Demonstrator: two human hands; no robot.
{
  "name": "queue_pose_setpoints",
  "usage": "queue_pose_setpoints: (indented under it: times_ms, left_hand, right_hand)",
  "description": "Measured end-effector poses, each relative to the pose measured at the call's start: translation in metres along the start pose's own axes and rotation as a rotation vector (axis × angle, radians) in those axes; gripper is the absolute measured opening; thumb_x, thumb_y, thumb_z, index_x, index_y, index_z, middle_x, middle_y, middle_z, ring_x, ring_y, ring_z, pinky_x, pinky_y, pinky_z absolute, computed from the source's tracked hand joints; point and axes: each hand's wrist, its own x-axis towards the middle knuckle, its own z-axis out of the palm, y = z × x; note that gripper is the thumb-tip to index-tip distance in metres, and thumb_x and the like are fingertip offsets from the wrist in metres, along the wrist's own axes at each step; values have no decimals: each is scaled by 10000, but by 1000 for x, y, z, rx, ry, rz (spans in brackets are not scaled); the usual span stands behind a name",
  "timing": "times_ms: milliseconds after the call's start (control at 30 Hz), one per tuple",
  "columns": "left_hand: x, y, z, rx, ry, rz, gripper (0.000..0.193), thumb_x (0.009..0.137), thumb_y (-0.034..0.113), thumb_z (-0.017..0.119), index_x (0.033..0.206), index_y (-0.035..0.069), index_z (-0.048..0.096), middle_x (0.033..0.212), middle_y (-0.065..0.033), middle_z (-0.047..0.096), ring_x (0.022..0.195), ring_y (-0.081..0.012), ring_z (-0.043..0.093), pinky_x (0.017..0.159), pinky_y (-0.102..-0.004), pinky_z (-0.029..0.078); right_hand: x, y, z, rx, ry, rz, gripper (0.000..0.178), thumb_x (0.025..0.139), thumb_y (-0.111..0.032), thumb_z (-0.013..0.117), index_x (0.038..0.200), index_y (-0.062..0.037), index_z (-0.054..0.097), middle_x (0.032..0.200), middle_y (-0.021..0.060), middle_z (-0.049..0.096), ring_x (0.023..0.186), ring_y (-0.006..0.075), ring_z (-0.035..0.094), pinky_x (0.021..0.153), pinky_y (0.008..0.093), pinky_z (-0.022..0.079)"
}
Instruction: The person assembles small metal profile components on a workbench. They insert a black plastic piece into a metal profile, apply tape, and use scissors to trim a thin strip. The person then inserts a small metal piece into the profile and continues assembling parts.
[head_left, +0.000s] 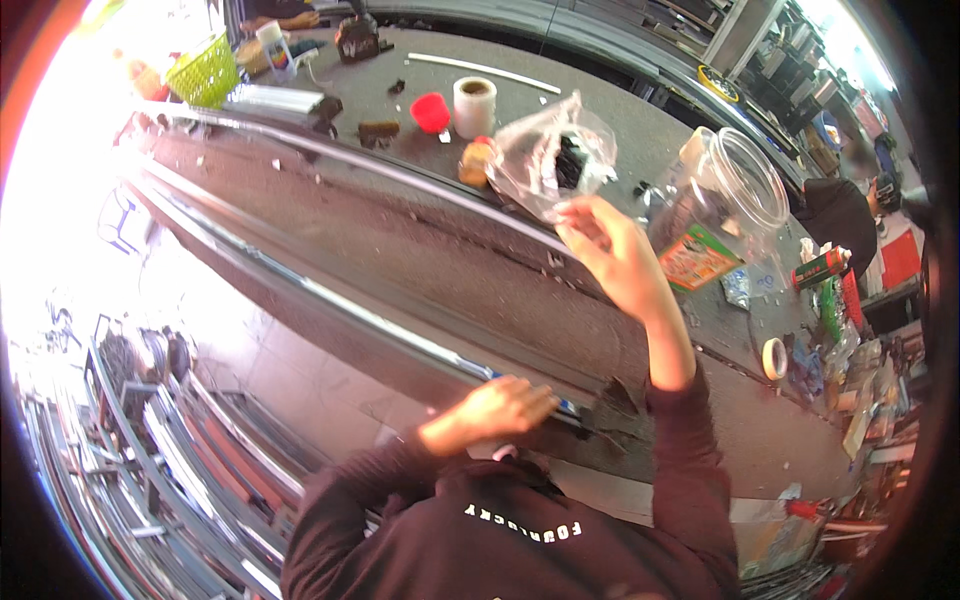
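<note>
My left hand (500, 408) is closed over a long, pale metal profile (330, 297), close to its right end along the near edge of the workbench. Farther forward, my right hand (622, 262) is raised, with thumb and fingertips pinched at the near edge of a clear plastic bag (520, 160). Small black pieces (571, 163) show inside the bag. Whether the fingertips also hold a small part cannot be seen. Just right of this hand, a large clear plastic jar (690, 205) with an orange and green label lies tilted on the bench.
Behind the bag stand a roll of clear film (474, 108) and a red cup (430, 113). A second long metal strip (400, 178) crosses the bench. Right: a tape roll (774, 358) and a spray can (820, 268). Far left: a green basket (203, 72). Metal lengths (200, 450) lie below left.
</note>
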Motion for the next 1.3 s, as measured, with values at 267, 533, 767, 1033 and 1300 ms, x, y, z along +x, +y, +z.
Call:
queue_pose_setpoints:
  times_ms: [267, 533, 767, 1033, 1300]
  left_hand:
    - [-1, 4, 20, -43, 27, 105, 471, 806, 244, 590, 1216, 19, 644, 1207, -148, 677, 1003, -247, 690, 933, -343, 529]
    - [4, 6, 25, -37, 111, 105, 409, 794, 245, 588, 1120, 22, 694, 1059, -145, 713, 795, -187, 641, 803, -344, 514]
    - [6, -7, 11, -169, -45, 90, 493, 830, 227, 638, 1288, 46, 625, 1205, -155, 691, 821, -232, 673, 756, -366, 564]
    - [30, -16, -47, -283, -30, -2, 600, 670, 294, 846, 1224, 132, 682, 1179, -44, 728, 858, -197, 699, 720, -337, 537]
    - [42, -8, -61, -169, 88, 20, 590, 559, 263, 869, 1123, 149, 738, 1100, -18, 754, 815, -176, 696, 682, -301, 520]
  right_hand:
    - [325, 38, 104, -705, 67, 162, 864, 678, -365, 887, 1429, -181, 502, 1471, 282, 456, 1402, 429, 391, 1055, 509, 450]
    - [323, 28, 94, -681, 276, 68, 810, 557, -344, 930, 1244, -131, 558, 1217, 211, 560, 1097, 401, 630, 914, 498, 549]
    - [11, -51, -28, 76, 598, -231, 761, 774, -277, 873, 1367, -22, 468, 1196, 130, 615, 1086, 237, 622, 950, 391, 505]
    - [-268, 1, 11, 908, 1838, -324, 702, 920, -346, 690, 1501, -93, 387, 1465, 203, 454, 1306, 420, 480, 1058, 593, 457]
    - [-322, 47, 81, 1053, 1705, -77, 715, 951, -456, 587, 1490, -42, 366, 1320, 221, 562, 1154, 359, 617, 802, 438, 605]
